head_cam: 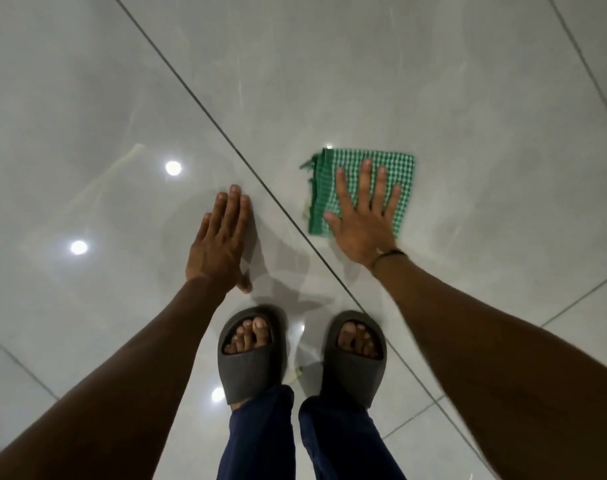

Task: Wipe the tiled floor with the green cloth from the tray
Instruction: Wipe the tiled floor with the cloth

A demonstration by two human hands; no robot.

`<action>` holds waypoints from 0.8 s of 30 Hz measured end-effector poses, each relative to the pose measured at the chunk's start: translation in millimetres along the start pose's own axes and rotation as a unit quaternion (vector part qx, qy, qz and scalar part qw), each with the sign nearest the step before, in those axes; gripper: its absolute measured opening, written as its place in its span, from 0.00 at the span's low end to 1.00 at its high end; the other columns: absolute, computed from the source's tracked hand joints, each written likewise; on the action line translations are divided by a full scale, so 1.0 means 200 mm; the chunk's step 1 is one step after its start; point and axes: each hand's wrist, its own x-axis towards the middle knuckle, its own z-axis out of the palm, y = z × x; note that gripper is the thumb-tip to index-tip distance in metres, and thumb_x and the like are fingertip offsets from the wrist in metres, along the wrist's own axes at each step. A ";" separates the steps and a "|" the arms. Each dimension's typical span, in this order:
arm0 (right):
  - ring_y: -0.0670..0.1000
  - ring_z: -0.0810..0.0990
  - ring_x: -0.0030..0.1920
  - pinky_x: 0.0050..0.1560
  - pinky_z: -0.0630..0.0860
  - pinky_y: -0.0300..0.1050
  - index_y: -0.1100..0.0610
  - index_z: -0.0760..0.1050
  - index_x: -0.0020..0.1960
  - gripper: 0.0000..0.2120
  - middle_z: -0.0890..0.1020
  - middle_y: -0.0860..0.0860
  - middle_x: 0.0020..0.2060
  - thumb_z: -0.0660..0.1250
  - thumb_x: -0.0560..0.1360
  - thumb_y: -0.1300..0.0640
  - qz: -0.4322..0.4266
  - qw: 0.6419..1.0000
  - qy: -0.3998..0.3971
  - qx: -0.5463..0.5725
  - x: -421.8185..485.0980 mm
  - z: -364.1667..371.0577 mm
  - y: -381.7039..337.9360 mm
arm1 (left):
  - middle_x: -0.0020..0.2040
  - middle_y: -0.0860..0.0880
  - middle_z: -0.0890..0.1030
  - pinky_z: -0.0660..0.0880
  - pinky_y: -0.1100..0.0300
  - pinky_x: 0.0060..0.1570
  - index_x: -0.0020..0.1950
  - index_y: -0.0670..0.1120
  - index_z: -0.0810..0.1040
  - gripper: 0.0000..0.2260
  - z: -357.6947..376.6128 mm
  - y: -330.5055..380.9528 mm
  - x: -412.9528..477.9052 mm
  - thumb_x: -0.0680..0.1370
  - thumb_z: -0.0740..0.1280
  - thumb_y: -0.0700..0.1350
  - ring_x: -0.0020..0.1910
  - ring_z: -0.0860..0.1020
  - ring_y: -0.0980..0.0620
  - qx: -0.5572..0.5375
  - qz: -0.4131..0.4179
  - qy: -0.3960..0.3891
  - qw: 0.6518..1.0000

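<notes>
A folded green-and-white checked cloth point(395, 168) lies flat on the glossy grey tiled floor point(329, 64), right of a dark grout line. My right hand point(362, 216) presses down on it with the fingers spread; the palm covers the cloth's near edge. My left hand point(219, 242) rests flat on the bare tile left of the grout line, fingers together, holding nothing. The tray is not in view.
My two feet in dark grey slides point(251, 355) stand just behind the hands, under dark blue trouser legs point(260, 438). Ceiling lights reflect as bright spots point(172, 168) on the tile at left. Grout lines cross the floor diagonally.
</notes>
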 end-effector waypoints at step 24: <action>0.62 0.88 0.51 0.55 0.86 0.60 0.65 0.85 0.51 0.07 0.89 0.59 0.48 0.74 0.79 0.60 0.341 0.798 -0.083 0.490 -0.35 -0.62 -0.07 | 0.60 0.41 0.85 0.85 0.48 0.52 0.66 0.39 0.80 0.15 -0.42 0.51 -0.09 0.80 0.73 0.42 0.59 0.85 0.39 -0.605 -0.282 0.000 0.745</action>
